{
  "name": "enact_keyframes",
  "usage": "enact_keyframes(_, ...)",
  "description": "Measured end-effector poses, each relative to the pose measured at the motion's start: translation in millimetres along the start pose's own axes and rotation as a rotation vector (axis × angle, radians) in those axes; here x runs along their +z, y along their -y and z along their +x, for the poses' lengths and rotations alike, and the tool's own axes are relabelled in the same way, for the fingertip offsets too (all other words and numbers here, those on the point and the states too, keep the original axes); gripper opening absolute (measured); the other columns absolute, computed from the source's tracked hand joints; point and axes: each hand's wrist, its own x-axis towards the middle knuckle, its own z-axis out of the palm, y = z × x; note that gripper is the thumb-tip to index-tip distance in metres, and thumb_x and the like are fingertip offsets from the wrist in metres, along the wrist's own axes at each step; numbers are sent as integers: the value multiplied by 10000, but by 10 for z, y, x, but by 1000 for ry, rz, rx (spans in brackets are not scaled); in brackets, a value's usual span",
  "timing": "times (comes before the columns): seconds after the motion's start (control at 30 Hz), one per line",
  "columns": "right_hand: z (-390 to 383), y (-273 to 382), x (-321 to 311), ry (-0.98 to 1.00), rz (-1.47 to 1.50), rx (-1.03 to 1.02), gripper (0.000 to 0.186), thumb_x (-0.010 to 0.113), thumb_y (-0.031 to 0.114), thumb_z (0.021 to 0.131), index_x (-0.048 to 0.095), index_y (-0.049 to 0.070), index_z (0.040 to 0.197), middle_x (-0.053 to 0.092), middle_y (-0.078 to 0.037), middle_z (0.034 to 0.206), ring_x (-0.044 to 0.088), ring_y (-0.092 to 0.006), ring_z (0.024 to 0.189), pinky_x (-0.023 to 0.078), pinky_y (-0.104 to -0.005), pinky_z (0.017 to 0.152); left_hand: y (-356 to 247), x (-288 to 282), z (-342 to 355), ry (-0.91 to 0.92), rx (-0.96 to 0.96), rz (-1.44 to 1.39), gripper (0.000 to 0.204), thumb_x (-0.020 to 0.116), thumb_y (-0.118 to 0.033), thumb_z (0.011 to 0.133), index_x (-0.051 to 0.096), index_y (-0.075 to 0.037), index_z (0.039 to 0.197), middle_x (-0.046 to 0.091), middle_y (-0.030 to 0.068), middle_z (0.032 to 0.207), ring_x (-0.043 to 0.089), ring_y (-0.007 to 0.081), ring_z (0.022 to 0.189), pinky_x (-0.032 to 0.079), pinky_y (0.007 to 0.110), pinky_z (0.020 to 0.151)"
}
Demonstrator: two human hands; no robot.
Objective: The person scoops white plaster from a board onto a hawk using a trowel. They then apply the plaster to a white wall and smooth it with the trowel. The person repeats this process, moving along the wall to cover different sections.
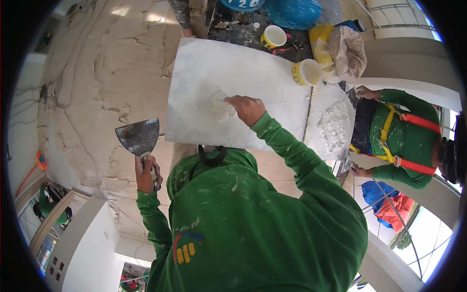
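My left hand (pixel 146 174) grips the handle of a wide, stained putty knife (pixel 137 134), its blade raised beside the white board (pixel 192 68). My right hand (pixel 245 108) is over the board, fingers closed on a small, thin, pale piece (pixel 219 100), hard to make out against a faint smudge on the surface. Two plastic tubs with yellow labels, one (pixel 274 37) on the dark worktop and another (pixel 306 73) at the board's right corner, are above my right hand. To the right, a heap of white compound (pixel 334 124) lies on a separate board.
A co-worker (pixel 404 136) in green with a safety harness is at the right, both hands near the compound. Blue containers (pixel 292 12) and bags (pixel 346 53) crowd the back. Another person's leg (pixel 181 14) is at the top. Cables cross the dusty floor (pixel 87 97).
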Motion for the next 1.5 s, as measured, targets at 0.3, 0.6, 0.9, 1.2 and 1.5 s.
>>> enact_keyframes(0.3, -2208, -1997, 230, -533, 836, 1310, 248, 721, 171, 840, 688, 24, 1037, 670, -23, 819, 626, -100, 737, 508, -251, 652, 205, 89, -222, -68, -43, -51, 152, 493, -198, 973, 428, -111, 1079, 453, 8, 761, 465, 81, 465, 377, 226, 289)
enact_keyframes(0.6, -470, -1637, 237, -243, 344, 993, 338, 741, 226, 791, 693, 1, 1039, 726, -128, 858, 687, -165, 753, 531, -318, 695, 56, 252, -241, -91, -24, -30, 161, 504, -215, 973, 432, -101, 1061, 452, 7, 784, 468, 74, 468, 382, 225, 290)
enact_keyframes(0.9, 1888, -741, 1068, 519, 99, -78, 388, 716, 298, 776, 678, 174, 1141, 678, -149, 1064, 632, -330, 1003, 491, -421, 896, 166, 305, -547, -241, 27, -80, 185, 507, -199, 960, 418, -82, 1072, 464, 20, 740, 473, 86, 467, 398, 234, 311)
enact_keyframes(1.2, 1836, -340, 558, 1167, 94, -553, 346, 641, 171, 824, 641, 151, 1169, 670, -106, 1118, 635, -307, 993, 496, -413, 895, 367, 444, -804, -482, -1, -182, 143, 490, -203, 964, 423, -80, 993, 449, 25, 662, 420, 94, 403, 350, 238, 300)
enact_keyframes(1.5, -171, -799, -57, 288, -66, -715, 369, 567, 126, 822, 622, 169, 1184, 622, -6, 1222, 588, -191, 1136, 481, -358, 966, 539, 345, -655, -385, -28, -230, 121, 488, -204, 977, 433, -105, 1018, 460, 9, 741, 455, 84, 463, 365, 229, 294)
